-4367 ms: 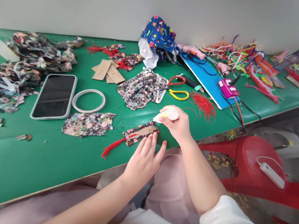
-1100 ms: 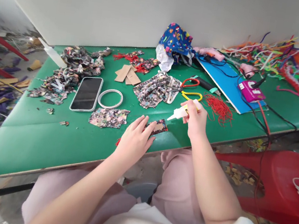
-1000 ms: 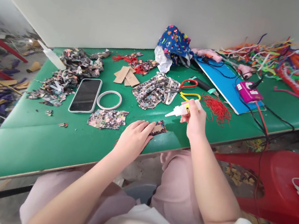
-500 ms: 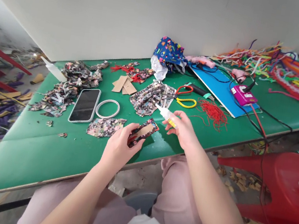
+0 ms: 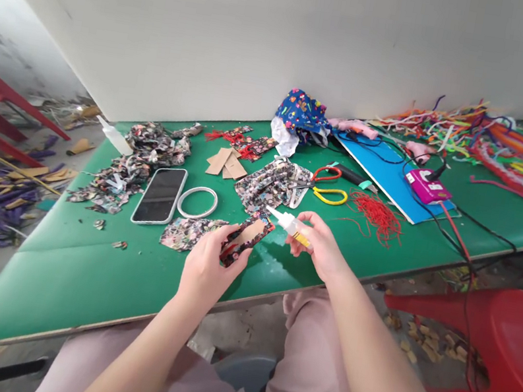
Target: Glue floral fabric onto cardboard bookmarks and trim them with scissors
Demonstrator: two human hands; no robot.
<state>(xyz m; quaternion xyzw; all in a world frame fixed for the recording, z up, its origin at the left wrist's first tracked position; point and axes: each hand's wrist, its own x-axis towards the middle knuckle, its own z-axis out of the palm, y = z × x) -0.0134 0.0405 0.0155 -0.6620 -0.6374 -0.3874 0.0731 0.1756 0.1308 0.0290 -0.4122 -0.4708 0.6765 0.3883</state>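
Between the thumb and fingers of my left hand (image 5: 211, 258) is a fabric-covered cardboard piece (image 5: 250, 233), dark floral cloth around a tan middle. My right hand (image 5: 317, 245) grips a small white glue bottle (image 5: 294, 227) with a yellow label. Its nozzle points left, just above the far end of the cardboard piece; whether it touches cannot be made out. A floral fabric piece (image 5: 185, 234) lies flat beside my left hand. Beyond the bottle are another floral cloth (image 5: 260, 186) and scissors (image 5: 329, 195) with one red and one yellow handle.
On the green table (image 5: 76, 285) lie a phone (image 5: 160, 196), a white ring (image 5: 195, 216), cardboard pieces (image 5: 227, 163), fabric scraps (image 5: 147, 157), red cords (image 5: 378, 217) and a blue folder (image 5: 385, 176). A second bottle (image 5: 115, 137) stands tilted at the left. A red stool (image 5: 511, 351) is at the right.
The glue bottle's nozzle has come closer to the far end of the cardboard piece. The camera view has shifted slightly, so the table sits lower and farther right. Both hands keep their hold.
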